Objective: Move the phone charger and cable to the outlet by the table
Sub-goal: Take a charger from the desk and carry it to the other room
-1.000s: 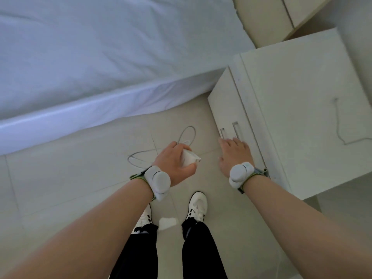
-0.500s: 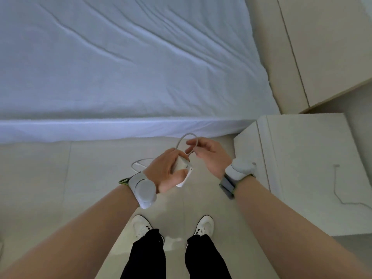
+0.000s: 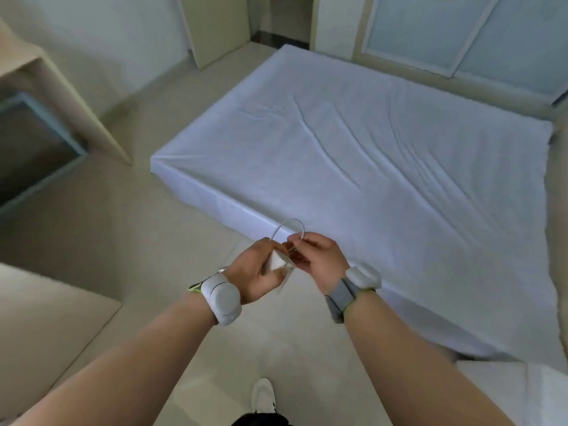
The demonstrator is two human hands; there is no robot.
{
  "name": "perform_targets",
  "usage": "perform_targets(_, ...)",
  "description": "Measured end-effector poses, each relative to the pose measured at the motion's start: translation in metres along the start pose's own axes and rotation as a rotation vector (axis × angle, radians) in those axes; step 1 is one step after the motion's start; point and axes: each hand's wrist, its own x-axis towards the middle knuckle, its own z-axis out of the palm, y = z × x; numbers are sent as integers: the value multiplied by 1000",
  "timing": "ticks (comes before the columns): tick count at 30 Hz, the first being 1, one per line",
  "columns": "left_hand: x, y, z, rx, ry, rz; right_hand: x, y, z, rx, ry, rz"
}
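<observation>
The left hand (image 3: 256,270) is closing around the charger (image 3: 276,260) just off the near edge of the bed (image 3: 368,167), while the right hand (image 3: 318,258) is pinching a loop of cable (image 3: 290,229) beside it. Any slack hanging unseen could be snagging or tugging the plug loose in the carry. The charger is mostly hidden by fingers (image 3: 284,273), motion is blurring the cable's run, and no outlet is showing.

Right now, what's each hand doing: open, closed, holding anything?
Left hand: closed around the white charger.
Right hand: fingers pinched on the cable looping up from the charger.
</observation>
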Motion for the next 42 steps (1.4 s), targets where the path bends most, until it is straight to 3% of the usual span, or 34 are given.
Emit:
perform_targets(5, -11, -38, -82, 43, 275, -112, 42, -44, 77, -225, 18, -166)
perform_targets(12, 9, -83, -152, 59, 589, -309, 105, -90, 125, -539, -220, -254)
perform_targets(18, 51, -81, -202, 32, 671, -352, 186, -148, 155, -671, -368, -321)
perform_targets(24, 53, -87, -255, -6, 954, -495, 256, -180, 200, -979, -517, -475)
perform_targets(29, 31, -116, -285, 119, 960, -559, 267, -178, 289, -914, -794, -515)
perform_targets(33, 37, -128, -309, 228, 862, -551, 268, -170, 348, -910, -958, -563)
perform_targets(39, 6, -211, -391, 10, 1100, -594, 327, -163, 450, -1027, -908, -676)
perform_targets(42, -5, -245, -432, -10, 1107, -601, 349, -167, 485, -1011, -834, -700)
